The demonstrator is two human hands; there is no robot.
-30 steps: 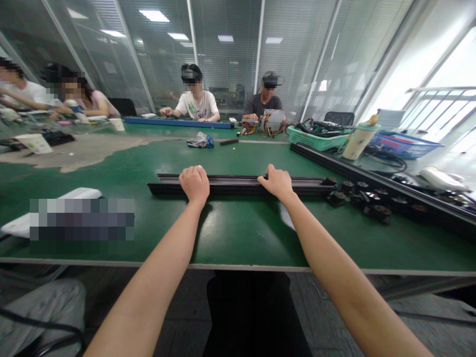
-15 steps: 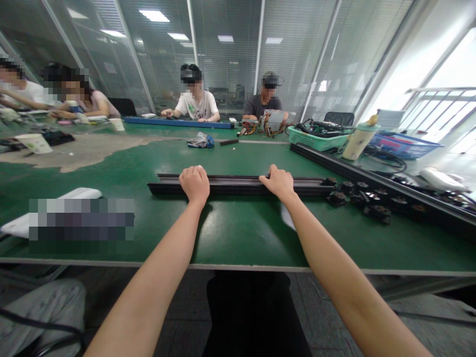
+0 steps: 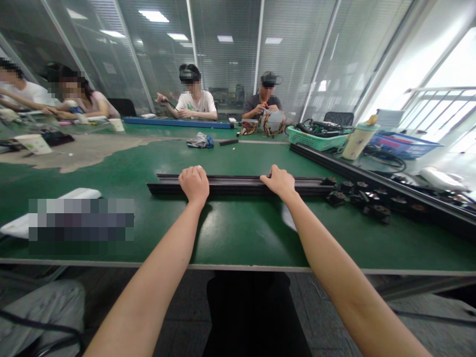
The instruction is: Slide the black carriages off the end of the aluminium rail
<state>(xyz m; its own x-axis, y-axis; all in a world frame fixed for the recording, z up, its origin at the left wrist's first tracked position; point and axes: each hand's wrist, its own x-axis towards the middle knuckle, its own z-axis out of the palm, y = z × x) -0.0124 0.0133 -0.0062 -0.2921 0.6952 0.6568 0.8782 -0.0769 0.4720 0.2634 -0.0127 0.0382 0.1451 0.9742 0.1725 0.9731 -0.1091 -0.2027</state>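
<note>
A long black channel rail (image 3: pixel 234 189) lies crosswise on the green table (image 3: pixel 245 238). My left hand (image 3: pixel 194 185) is closed over its left half, knuckles up, with the fingertips hidden behind the far side. Farther right, my right hand (image 3: pixel 279 180) grips the same rail, its thumb pointing left along the channel. A small dark bit shows at the right thumb and index finger, too small to name. Several black block-like parts (image 3: pixel 375 213) lie at the rail's right end.
A longer black rail (image 3: pixel 357 173) slants along the right side. Behind it stand a green basket (image 3: pixel 320 143) of cables, a cream bottle (image 3: pixel 360 141) and a blue basket (image 3: pixel 405 145). A crumpled glove-like cloth (image 3: pixel 201 141) lies ahead. People sit across the table, beyond a blue bar (image 3: pixel 178 122).
My hands and the rail stay practically still. Across the table, one person has raised a hand with a dark thin item, and the other has lifted both hands together.
</note>
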